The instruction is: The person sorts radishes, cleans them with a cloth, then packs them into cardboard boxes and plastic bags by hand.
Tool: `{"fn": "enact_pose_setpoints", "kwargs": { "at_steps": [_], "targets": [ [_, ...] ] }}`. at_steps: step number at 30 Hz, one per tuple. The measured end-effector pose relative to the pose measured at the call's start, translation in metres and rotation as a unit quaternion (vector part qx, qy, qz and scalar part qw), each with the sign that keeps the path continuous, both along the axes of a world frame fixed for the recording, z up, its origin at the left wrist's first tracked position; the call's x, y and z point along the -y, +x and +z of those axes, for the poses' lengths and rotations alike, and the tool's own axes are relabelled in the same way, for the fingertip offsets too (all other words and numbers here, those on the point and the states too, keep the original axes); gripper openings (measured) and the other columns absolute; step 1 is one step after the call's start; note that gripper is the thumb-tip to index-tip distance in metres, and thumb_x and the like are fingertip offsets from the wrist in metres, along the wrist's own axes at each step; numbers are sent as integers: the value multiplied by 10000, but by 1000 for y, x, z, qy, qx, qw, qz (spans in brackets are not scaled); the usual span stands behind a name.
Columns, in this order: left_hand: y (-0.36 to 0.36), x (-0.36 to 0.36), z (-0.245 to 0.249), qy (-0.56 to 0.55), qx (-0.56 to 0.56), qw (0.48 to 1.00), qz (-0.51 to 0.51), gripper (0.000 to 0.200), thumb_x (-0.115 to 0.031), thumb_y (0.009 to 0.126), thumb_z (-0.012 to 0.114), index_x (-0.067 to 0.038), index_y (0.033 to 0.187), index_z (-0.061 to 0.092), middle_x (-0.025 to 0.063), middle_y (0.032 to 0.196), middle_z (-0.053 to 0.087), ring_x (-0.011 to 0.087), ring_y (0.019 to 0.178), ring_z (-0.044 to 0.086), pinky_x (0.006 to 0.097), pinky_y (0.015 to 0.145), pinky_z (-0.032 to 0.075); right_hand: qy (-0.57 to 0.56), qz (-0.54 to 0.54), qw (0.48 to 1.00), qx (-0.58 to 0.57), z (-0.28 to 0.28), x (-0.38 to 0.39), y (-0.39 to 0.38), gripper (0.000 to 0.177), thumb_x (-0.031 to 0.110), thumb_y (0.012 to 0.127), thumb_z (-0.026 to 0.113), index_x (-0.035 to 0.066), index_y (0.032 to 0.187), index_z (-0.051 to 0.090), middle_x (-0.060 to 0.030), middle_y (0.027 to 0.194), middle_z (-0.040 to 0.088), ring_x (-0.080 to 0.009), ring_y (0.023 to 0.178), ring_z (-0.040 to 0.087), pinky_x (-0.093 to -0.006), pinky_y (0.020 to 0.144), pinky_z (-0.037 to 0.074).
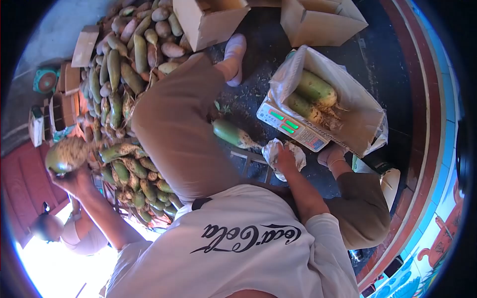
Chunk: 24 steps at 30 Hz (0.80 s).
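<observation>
Head view, looking down past a person's white shirt: the landmark is a digital scale with lit green readouts. On the scale sits an open, plastic-lined box holding 2 big green radishes, probably placed there so their weight registers. Well to the left of the scale, the person's left hand holds up 1 bulky radish; its fingers are spread wide and wrapped under it, likely because so thick a root needs support from below. Just beside the scale, on its near side, the right hand is at a crumpled white wrapping; its fingers are mostly hidden, so I cannot tell how far they close or how firmly they grip. Left of the scale, 1 loose radish lies on the floor, root end toward the wrapping. Farther left of the scale spreads a large heap of root vegetables, seemingly kept within the left arm's reach.
</observation>
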<state>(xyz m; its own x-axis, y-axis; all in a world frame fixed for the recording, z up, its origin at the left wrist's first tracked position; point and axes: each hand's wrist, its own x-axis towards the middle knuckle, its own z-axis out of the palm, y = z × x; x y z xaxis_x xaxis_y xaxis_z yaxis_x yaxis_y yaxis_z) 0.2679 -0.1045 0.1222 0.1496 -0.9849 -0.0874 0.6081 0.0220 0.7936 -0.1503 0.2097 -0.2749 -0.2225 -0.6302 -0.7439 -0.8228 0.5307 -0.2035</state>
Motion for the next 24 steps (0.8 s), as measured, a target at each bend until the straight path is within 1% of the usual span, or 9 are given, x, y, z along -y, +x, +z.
{"fn": "enact_pose_setpoints", "kwargs": {
  "at_steps": [4,6,8,9,10,14,16,19,24],
  "targets": [
    [-74,0,26,-23,-122,972,-197,721,-239,643,723,22,1220,379,194,1178,410,319,1161,366,460,1039,320,-49,40,998,-4,-17,-5,-7,260,116,827,495,112,1083,536,-157,966,600,-297,888,618,-415,735,502],
    [-92,7,8,-32,10,988,-152,661,-333,731,656,-32,1255,388,201,1205,422,314,1169,394,428,1007,367,-82,65,994,-7,-32,-16,-10,156,162,775,546,86,873,640,-135,850,633,-297,808,636,-414,720,505],
    [-156,1,-22,-63,29,962,-266,620,-478,791,595,-103,1256,430,134,1142,518,291,1056,502,424,949,418,-37,53,996,67,-19,-11,-18,196,195,736,584,72,874,648,-138,896,636,-307,828,632,-415,734,501],
    [-182,-11,-39,29,-64,951,-302,622,-444,749,657,-83,1217,461,131,1161,525,311,1036,528,449,891,460,-12,46,994,103,-2,-6,-24,221,212,716,602,65,874,651,-139,920,637,-312,839,630,-415,742,500],
    [-205,-24,-59,109,-12,971,-214,632,-416,734,688,-76,1213,455,152,1135,525,317,1032,534,466,895,453,15,36,987,153,21,4,-34,346,254,671,629,45,947,635,-169,1011,621,-337,915,604,-399,777,485],
    [-258,-62,-163,287,-24,896,-339,572,-211,729,727,-67,1200,435,81,1088,541,262,989,541,436,913,434,-126,-88,947,283,64,11,-53,345,177,725,582,29,1036,576,-195,1046,593,-312,967,578,-353,823,455],
    [-275,-86,-196,265,76,901,-335,608,-72,686,744,-87,1201,422,42,1051,538,196,971,537,368,869,452,-170,-213,889,368,129,23,-63,325,135,749,555,11,1049,540,-191,1025,585,-296,964,566,-336,839,439],
    [-291,-119,-223,178,239,888,-349,694,-3,660,752,-82,1242,381,36,1071,538,154,957,543,320,869,448,-284,-261,833,397,170,33,-59,312,97,767,543,2,1062,509,-168,1011,579,-271,935,563,-338,849,431],
    [-292,-132,-245,-9,390,819,-420,756,-89,611,776,-48,1221,332,82,1096,526,172,997,527,304,863,437,-546,-96,807,203,222,91,-13,320,136,778,570,13,1067,507,-168,1026,566,-323,944,550,-379,854,428]
  ]
}}
